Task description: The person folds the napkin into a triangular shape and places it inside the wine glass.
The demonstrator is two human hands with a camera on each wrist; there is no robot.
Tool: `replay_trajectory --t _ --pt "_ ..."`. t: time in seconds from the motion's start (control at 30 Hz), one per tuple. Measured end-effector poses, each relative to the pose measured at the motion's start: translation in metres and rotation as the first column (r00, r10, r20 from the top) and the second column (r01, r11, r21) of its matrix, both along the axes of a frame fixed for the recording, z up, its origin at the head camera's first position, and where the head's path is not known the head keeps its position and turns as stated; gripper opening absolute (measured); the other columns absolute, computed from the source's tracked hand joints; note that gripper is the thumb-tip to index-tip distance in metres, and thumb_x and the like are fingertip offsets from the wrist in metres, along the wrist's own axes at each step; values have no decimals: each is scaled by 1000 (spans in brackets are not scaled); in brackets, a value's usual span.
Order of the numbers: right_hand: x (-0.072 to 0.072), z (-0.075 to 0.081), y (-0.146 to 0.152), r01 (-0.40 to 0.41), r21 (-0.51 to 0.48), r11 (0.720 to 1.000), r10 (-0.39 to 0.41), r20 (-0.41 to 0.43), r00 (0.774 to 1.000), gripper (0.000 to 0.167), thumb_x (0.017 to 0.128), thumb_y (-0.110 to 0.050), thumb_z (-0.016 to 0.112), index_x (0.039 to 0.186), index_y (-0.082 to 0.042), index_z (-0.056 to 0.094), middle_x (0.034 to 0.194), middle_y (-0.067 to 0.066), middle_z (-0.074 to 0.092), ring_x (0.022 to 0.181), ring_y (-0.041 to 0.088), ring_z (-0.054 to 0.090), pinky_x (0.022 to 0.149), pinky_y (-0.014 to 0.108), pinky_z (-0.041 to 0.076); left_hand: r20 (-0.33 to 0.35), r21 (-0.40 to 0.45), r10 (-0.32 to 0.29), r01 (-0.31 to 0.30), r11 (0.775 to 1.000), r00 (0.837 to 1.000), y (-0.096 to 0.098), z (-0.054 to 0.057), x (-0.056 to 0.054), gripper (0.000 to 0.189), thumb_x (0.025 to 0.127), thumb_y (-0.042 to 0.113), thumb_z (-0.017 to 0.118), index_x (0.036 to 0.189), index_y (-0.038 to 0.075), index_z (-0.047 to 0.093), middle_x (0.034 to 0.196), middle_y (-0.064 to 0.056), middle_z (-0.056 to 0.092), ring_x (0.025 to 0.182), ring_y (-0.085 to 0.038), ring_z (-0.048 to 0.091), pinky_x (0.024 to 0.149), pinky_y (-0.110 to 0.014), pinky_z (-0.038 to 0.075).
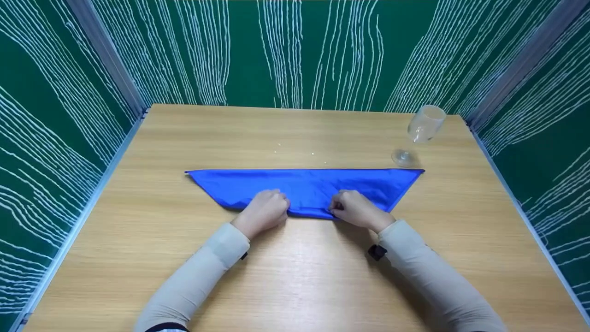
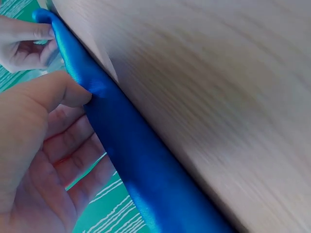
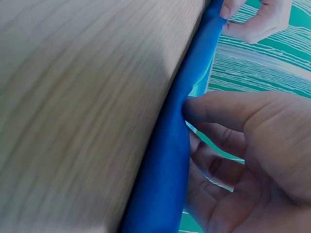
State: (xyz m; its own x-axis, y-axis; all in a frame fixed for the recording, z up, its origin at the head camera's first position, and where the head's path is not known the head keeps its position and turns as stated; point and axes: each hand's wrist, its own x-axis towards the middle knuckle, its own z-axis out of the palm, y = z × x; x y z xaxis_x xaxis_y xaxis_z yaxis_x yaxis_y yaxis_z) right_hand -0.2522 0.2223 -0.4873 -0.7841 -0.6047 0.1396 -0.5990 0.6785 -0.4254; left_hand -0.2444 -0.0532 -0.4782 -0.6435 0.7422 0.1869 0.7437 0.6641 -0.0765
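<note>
A blue cloth (image 1: 295,186) lies on the wooden table, folded into a wide shape with pointed left and right corners at its far edge. Its near edge is doubled over into a thick fold. My left hand (image 1: 266,210) pinches that fold left of the middle; in the left wrist view the thumb of the left hand (image 2: 43,131) presses on the cloth (image 2: 121,131) with fingers behind it. Right of the middle, my right hand (image 1: 359,208) pinches the same edge. The right wrist view has the right hand (image 3: 252,145) gripping the rolled cloth (image 3: 165,160) between thumb and fingers.
A clear stemmed glass (image 1: 426,124) stands at the table's back right, close behind the cloth's right corner. Several tiny pale specks lie on the table (image 1: 221,133) behind the cloth. Green panels (image 1: 318,55) with white wavy lines enclose the back and sides.
</note>
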Motion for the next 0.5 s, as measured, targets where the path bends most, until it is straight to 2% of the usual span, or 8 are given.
replay_trajectory --t 0.1,0.2,0.37,0.5 --pt "0 0 0 0 -2 1000 0 3 1000 9 85 0 73 79 -5 70 78 2 63 72 16 58 65 35 51 39 -22 9 -8 1000 999 1 1 -4 13 92 11 62 83 6 70 81 -7 66 75 -27 62 66 -40 53" --pt "-1 -1 1 6 -3 1000 -6 10 1000 8 85 0 73 80 -5 70 78 3 63 73 17 58 66 36 52 115 -38 31 -27 999 993 2 1 -9 13 95 12 61 91 5 71 87 -9 67 82 -28 63 73 -40 54" --pt "-1 -2 1 20 0 1000 -20 16 1000 8 85 -1 73 80 -6 70 79 3 64 74 17 59 67 37 52 262 -9 69 -69 998 963 3 1 -18 12 95 10 60 95 4 71 94 -10 68 92 -29 64 84 -42 54" --pt "0 -2 1 16 2 1000 -16 9 1000 6 86 -1 72 83 -5 70 81 4 64 75 18 59 68 37 53 323 15 84 -94 995 943 4 1 -23 10 92 8 59 90 6 69 92 -8 66 91 -27 64 85 -42 53"
